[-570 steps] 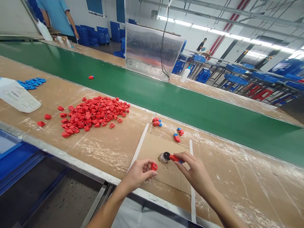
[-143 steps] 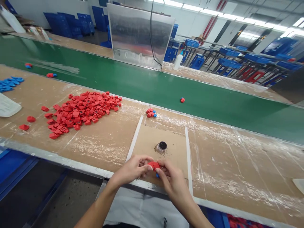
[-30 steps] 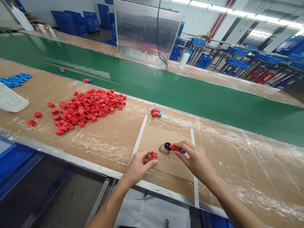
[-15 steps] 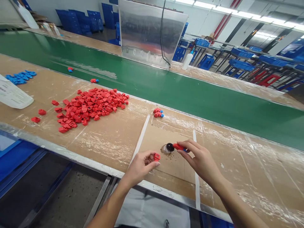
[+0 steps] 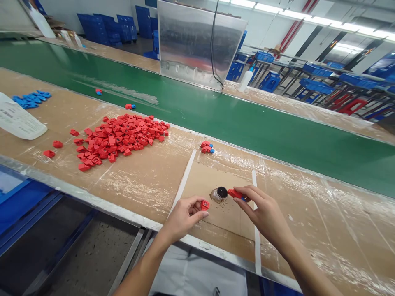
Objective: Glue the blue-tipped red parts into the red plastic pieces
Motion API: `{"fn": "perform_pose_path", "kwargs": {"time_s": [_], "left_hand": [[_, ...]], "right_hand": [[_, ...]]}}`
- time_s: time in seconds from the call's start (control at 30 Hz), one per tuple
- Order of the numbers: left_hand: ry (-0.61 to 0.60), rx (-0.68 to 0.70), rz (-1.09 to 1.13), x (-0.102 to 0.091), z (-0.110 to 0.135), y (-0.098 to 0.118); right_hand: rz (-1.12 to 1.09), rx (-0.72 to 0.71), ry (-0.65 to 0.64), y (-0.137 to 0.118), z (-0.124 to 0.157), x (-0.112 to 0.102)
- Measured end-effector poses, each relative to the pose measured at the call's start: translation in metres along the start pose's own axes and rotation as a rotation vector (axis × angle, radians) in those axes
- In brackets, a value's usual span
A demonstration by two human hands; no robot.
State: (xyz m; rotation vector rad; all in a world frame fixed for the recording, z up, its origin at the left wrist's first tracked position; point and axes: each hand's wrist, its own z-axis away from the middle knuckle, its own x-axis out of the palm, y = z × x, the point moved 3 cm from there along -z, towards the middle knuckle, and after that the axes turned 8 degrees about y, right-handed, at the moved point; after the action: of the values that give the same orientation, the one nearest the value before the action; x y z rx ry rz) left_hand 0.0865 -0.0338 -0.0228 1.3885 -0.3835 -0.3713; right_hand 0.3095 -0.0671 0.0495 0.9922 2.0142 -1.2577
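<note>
1. The table (image 5: 138,193), clad in brown board under clear plastic film, runs across the view. A cardboard sheet (image 5: 197,181) lies on it between two white tape strips.
2. Beyond the cardboard sheet runs a green conveyor belt (image 5: 247,123), and past that stands a steel panel (image 5: 200,43).
3. Left of the cardboard sheet lies a heap of red plastic parts (image 5: 120,139), with a few strays around it. Farther left are a patch of blue parts (image 5: 31,99) and a white printed sheet (image 5: 18,121).
4. Just past the far edge of the cardboard sheet sits a small cluster of red-and-blue pieces (image 5: 207,147).
5. On the cardboard sheet stands a small glass jar (image 5: 217,194) with a black top, and brown specks are scattered around its base.
6. The left hand (image 5: 182,218) is over the sheet's near edge. Its fingers (image 5: 194,207) are nearly closed, pinching a red block (image 5: 205,205).
7. The right hand (image 5: 265,213) is over the sheet's right side. Its fingers (image 5: 243,201) are nearly closed on a red-and-blue part (image 5: 236,194), whose red end is just beside the jar's top.
</note>
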Motion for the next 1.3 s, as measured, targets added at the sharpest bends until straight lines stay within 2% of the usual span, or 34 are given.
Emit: {"fn": "perform_pose_path", "kwargs": {"time_s": [0.3, 0.53, 0.67, 0.83, 1.3], "left_hand": [[-0.007, 0.002, -0.002, 0.0, 0.001, 0.003], [-0.034, -0.032, 0.071, 0.0, 0.001, -0.001], [-0.047, -0.056, 0.108, 0.0, 0.0, -0.005], [-0.065, -0.064, 0.123, 0.002, 0.0, -0.006], [-0.091, -0.064, 0.116, 0.003, 0.004, -0.001]], "right_hand": [[0.014, 0.012, -0.011, 0.003, 0.006, -0.001], [-0.056, -0.02, 0.09, -0.021, 0.004, -0.004], [-0.172, -0.017, 0.032, -0.038, 0.009, 0.011], [-0.207, -0.026, -0.034, -0.044, 0.015, 0.026], [-0.259, -0.013, -0.095, -0.046, 0.015, 0.035]]}}
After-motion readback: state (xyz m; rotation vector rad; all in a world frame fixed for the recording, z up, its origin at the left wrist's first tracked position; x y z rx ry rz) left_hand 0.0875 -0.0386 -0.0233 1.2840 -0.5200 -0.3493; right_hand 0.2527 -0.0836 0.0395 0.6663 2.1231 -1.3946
